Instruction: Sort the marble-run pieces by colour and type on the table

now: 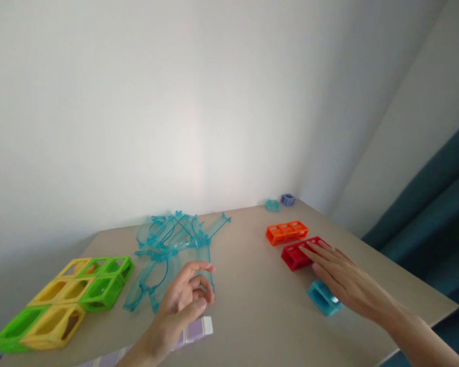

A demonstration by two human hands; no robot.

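My right hand [338, 278] lies with fingers stretched out over a red block row [294, 256], its fingertips on or just above the top. Part of that row is hidden under the fingers. Just below this hand a blue hollow block [323, 299] sits on the table, partly covered by the thumb side. My left hand [189, 295] hovers near the middle, palm turned inward and fingers loosely bent, holding nothing. Behind it are clear teal track pieces [172, 239] in a loose pile. A purple-and-white strip [195, 329] passes beneath my left wrist.
On the left, yellow [53, 291] and green hollow blocks [101, 293] form a joined flat group. An orange block row [286, 232] lies behind the red one. At the back corner are a small teal piece [272, 205] and a blue-violet block [288, 199]. A dark teal curtain [428, 204] hangs right.
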